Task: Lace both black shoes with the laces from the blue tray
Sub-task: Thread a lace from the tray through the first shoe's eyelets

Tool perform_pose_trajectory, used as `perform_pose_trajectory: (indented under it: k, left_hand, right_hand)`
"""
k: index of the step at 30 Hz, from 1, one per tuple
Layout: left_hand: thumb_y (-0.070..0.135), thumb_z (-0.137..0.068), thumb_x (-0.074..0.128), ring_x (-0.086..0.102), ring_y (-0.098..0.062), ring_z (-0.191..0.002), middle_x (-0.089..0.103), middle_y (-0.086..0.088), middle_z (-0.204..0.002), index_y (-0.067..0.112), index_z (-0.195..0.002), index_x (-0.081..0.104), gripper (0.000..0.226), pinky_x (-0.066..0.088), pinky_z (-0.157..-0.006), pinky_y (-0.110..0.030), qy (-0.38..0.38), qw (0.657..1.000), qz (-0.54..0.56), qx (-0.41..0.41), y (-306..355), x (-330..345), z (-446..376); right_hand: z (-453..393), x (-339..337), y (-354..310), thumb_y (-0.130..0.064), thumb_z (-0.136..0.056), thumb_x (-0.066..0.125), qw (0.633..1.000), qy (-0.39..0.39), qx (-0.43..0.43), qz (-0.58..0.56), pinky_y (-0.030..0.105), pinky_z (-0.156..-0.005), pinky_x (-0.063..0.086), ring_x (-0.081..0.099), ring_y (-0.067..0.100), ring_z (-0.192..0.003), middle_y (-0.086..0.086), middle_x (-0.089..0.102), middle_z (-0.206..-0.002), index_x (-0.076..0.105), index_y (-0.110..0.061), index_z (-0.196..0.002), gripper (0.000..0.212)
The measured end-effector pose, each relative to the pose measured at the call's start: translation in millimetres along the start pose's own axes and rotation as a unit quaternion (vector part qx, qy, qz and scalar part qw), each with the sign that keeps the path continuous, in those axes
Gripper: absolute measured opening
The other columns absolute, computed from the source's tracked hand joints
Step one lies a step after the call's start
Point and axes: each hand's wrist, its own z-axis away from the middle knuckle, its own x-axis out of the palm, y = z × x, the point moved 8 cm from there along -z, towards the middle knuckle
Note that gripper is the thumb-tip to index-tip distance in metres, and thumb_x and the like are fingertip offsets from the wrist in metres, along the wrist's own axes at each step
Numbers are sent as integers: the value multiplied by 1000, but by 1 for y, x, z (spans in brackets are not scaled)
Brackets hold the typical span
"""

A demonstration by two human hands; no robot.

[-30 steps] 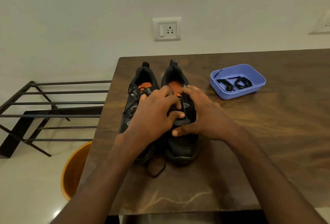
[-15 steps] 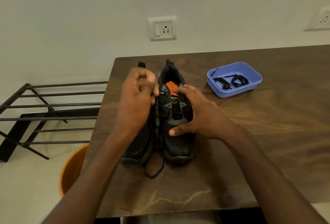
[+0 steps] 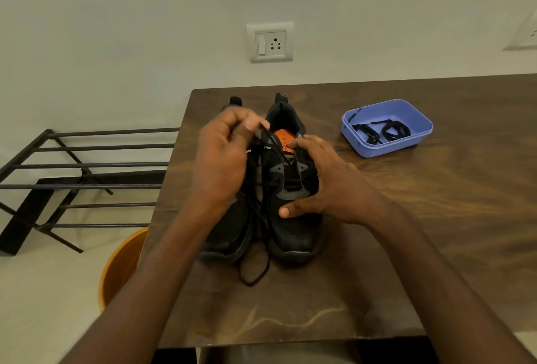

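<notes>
Two black shoes (image 3: 290, 189), one blue tray (image 3: 418, 143), two hands (image 3: 328, 183).

left hand (image 3: 223, 160) hides most of the left shoe (image 3: 229, 236).
</notes>
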Motion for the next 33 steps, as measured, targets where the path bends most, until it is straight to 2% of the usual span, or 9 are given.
perform_pose_trajectory:
  k: [3,6,9,15,20,23,25,29,33]
  left_hand:
    - [17,-113,35,68,-25,-78,72,-5,-88,10,-103,55,23,48,-57,-24,-11,990,125,-59,0,2,1]
    - [18,-106,56,61,-6,-73,64,5,-86,12,-106,61,8,48,-63,-18,-105,990,-83,35,-3,22,7]
    - [25,-94,71,53,-8,-87,56,9,-96,22,-101,71,7,48,-78,-26,-199,920,-309,138,-16,44,14]
    - [21,-97,65,47,-16,-86,64,8,-90,24,-94,77,12,43,-77,-33,-172,892,-389,150,-11,43,13]
    - [15,-107,52,66,-4,-87,72,4,-95,17,-97,69,20,52,-72,-20,12,987,-160,-27,-20,5,3]
    - [17,-113,38,75,-12,-88,77,-4,-96,12,-102,60,25,45,-55,-20,21,984,112,-137,-27,7,8]
    - [17,-114,34,74,-19,-79,70,-4,-82,11,-103,54,24,40,-48,-20,10,972,175,-157,-24,16,13]
    - [13,-110,42,53,-9,-59,57,0,-76,13,-98,56,18,44,-50,-23,-12,992,-25,-122,-27,23,9]
    - [3,-99,56,60,-12,-73,62,2,-84,22,-99,51,19,52,-63,-34,-89,944,-317,-17,-16,40,11]
  right_hand:
    - [0,0,1,-76,-49,87,1000,1,-2,-5,63,-116,31,28,15,-152,-18,9,-168,20,-60,-147,120]
    - [0,1,0,-75,-50,88,1000,3,-3,-4,64,-116,31,29,15,-151,-17,8,-168,19,-59,-148,121]
    - [0,2,-1,-73,-52,88,1000,0,-7,-3,64,-116,31,28,16,-151,-17,7,-169,18,-59,-148,120]
    - [0,3,0,-78,-48,84,1000,1,-12,-6,63,-115,34,30,14,-150,-19,7,-167,19,-62,-146,119]
    - [-1,2,0,-82,-42,81,1000,1,-8,-20,62,-114,36,31,14,-150,-19,9,-167,20,-62,-145,121]
    - [-1,2,1,-78,-45,84,1000,-4,-2,-18,63,-115,33,28,15,-152,-18,8,-168,19,-60,-146,122]
    - [-1,2,1,-76,-46,85,1000,-5,0,-17,63,-116,33,29,15,-151,-18,9,-168,19,-60,-146,121]
    - [-1,2,-1,-80,-45,82,1000,1,-7,-13,62,-114,36,32,14,-149,-17,13,-167,21,-59,-145,119]
    - [-1,2,-2,-78,-46,84,1000,3,-2,-11,62,-113,38,34,14,-148,-18,16,-165,21,-55,-147,121]
